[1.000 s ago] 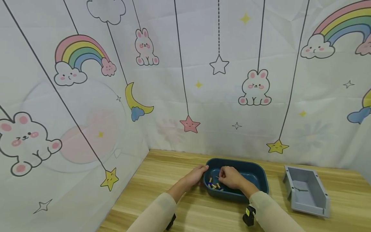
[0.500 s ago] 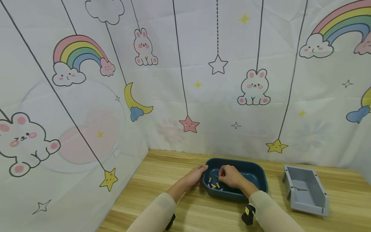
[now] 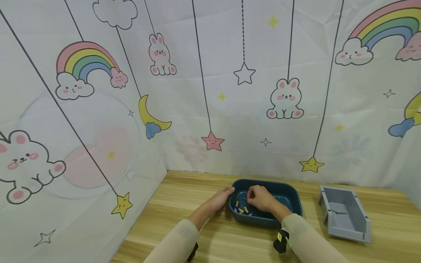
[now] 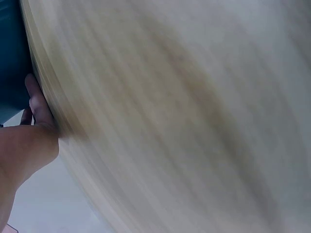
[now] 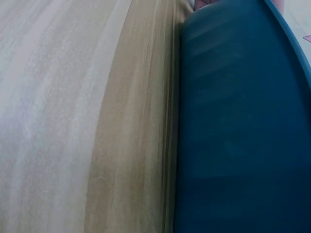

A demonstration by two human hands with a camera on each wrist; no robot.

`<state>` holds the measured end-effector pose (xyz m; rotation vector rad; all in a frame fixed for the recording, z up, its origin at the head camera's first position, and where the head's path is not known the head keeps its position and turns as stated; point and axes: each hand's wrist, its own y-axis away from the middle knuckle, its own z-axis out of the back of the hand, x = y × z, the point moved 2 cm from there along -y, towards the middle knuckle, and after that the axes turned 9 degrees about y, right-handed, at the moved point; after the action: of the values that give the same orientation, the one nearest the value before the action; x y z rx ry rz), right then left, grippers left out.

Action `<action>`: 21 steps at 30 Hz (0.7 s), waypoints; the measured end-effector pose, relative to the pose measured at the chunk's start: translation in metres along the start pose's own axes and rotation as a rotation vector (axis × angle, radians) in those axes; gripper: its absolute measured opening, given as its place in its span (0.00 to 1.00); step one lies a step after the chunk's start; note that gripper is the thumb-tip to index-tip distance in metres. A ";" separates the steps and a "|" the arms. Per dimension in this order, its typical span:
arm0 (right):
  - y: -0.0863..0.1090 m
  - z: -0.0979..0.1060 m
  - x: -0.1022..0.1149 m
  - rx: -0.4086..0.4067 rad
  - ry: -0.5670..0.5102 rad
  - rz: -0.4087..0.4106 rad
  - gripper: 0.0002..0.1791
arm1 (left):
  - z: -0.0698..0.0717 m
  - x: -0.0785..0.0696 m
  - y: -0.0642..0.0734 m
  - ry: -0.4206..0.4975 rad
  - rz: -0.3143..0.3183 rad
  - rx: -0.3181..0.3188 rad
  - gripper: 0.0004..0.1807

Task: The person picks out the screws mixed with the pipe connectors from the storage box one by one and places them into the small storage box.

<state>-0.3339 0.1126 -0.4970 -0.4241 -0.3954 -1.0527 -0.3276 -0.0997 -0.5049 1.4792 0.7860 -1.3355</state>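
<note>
A dark blue plastic tub (image 3: 283, 217) stands on the table. At its left end my left hand (image 3: 221, 199) holds the wall, with a finger at the rim. In the left wrist view, fingers of the left hand (image 4: 39, 104) lie along the outside of the tub (image 4: 12, 58). Inside the tub, my right hand (image 3: 261, 198) pinches a thin, light-coloured sliver-like piece (image 3: 245, 198), too small to identify. Several small gold-and-blue pieces (image 3: 241, 210) lie in the tub's near left corner. The right wrist view shows the tub's outer wall (image 5: 238, 126), with the right hand out of frame.
A grey plastic bin (image 3: 348, 232) with a low front stands right of the tub, a thin dark strip (image 3: 338, 212) on its floor. The wood-grain table (image 3: 190, 182) ends at a printed white cloth (image 3: 250, 157) behind and on the left.
The head view has shifted slightly, moving the whole scene a little to the left. Both hands keep their places at the tub, and the thin piece stays between the right fingers.
</note>
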 end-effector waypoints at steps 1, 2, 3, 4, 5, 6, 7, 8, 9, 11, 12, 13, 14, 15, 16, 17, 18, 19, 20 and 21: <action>0.000 0.001 0.001 -0.005 0.001 0.006 0.08 | 0.000 0.000 0.000 0.000 0.001 -0.001 0.34; -0.001 0.001 0.001 -0.007 0.005 0.009 0.08 | 0.000 0.000 0.000 0.000 0.001 -0.002 0.34; -0.001 0.001 0.001 -0.009 0.008 0.012 0.09 | 0.000 -0.001 0.001 -0.002 0.000 -0.004 0.34; -0.001 0.002 0.001 -0.006 0.012 0.015 0.09 | 0.000 -0.001 0.001 -0.004 0.001 -0.006 0.34; -0.002 0.002 0.001 -0.003 0.015 0.019 0.08 | 0.000 -0.001 0.001 -0.009 0.001 -0.009 0.34; -0.002 0.002 0.000 0.001 0.017 0.022 0.08 | 0.000 -0.001 0.002 -0.013 0.001 -0.011 0.35; -0.003 0.002 0.000 0.006 0.018 0.028 0.08 | 0.001 -0.001 0.002 -0.016 0.000 -0.011 0.35; -0.003 0.002 0.000 0.013 0.023 0.028 0.08 | 0.001 -0.001 0.002 -0.020 0.000 -0.012 0.36; -0.004 0.002 -0.001 0.016 0.027 0.033 0.08 | 0.002 -0.001 0.002 -0.024 0.000 -0.012 0.36; -0.004 0.004 -0.001 0.019 0.031 0.044 0.08 | 0.002 -0.001 0.002 -0.024 0.001 -0.009 0.37; -0.004 0.005 -0.001 0.019 0.033 0.050 0.08 | 0.002 -0.001 0.002 -0.022 -0.001 -0.006 0.37; -0.004 0.006 0.000 0.019 0.035 0.057 0.08 | 0.002 -0.001 0.002 -0.023 -0.003 -0.003 0.37; -0.004 0.008 0.000 0.018 0.037 0.063 0.08 | 0.002 -0.001 0.001 -0.021 -0.003 -0.003 0.37; -0.003 0.009 0.000 0.016 0.039 0.071 0.08 | 0.002 -0.001 0.001 -0.019 -0.003 -0.002 0.36; -0.002 0.011 0.001 0.016 0.039 0.078 0.08 | 0.002 -0.001 0.001 -0.018 -0.003 -0.002 0.36; -0.001 0.012 0.001 0.017 0.041 0.087 0.08 | 0.002 -0.001 0.001 -0.019 -0.005 -0.001 0.35; 0.000 0.013 0.002 0.020 0.044 0.096 0.08 | 0.001 -0.001 0.001 -0.018 -0.003 -0.001 0.35; 0.002 0.015 0.003 0.024 0.043 0.106 0.08 | 0.001 -0.001 0.001 -0.021 -0.004 -0.003 0.35; 0.004 0.016 0.003 0.028 0.046 0.115 0.08 | 0.000 -0.001 0.001 -0.021 -0.004 -0.004 0.35; 0.005 0.017 0.004 0.032 0.048 0.124 0.08 | 0.000 -0.002 0.002 -0.024 -0.004 -0.007 0.34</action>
<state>-0.3293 0.1208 -0.4809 -0.3891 -0.3392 -0.9334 -0.3262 -0.1001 -0.5030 1.4539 0.7780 -1.3505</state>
